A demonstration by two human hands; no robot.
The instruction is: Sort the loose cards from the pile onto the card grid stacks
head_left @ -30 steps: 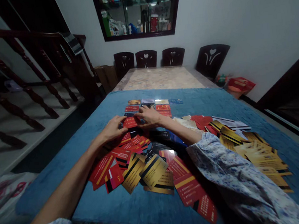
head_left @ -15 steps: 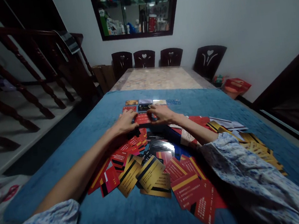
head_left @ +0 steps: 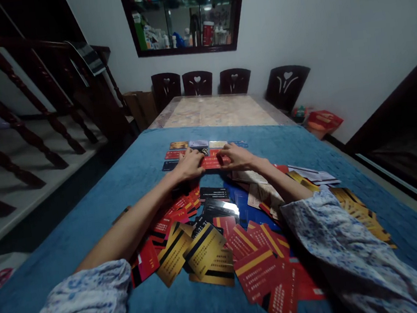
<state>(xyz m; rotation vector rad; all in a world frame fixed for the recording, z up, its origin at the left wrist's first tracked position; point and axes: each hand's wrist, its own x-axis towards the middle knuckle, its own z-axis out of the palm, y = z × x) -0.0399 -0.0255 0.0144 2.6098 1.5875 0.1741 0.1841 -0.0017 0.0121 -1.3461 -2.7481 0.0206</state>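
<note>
Red card (head_left: 212, 162) pinched at its ends by left hand (head_left: 189, 163) and right hand (head_left: 238, 157), fingers closed on it, on blue cloth (head_left: 128, 175) beside laid-out card rows (head_left: 177, 150), beyond loose card pile (head_left: 210, 241).

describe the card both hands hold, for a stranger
On the blue cloth, look beyond the loose card heap to the neat rows. The red card there is the only one held at both ends, by left hand and right hand.
</note>
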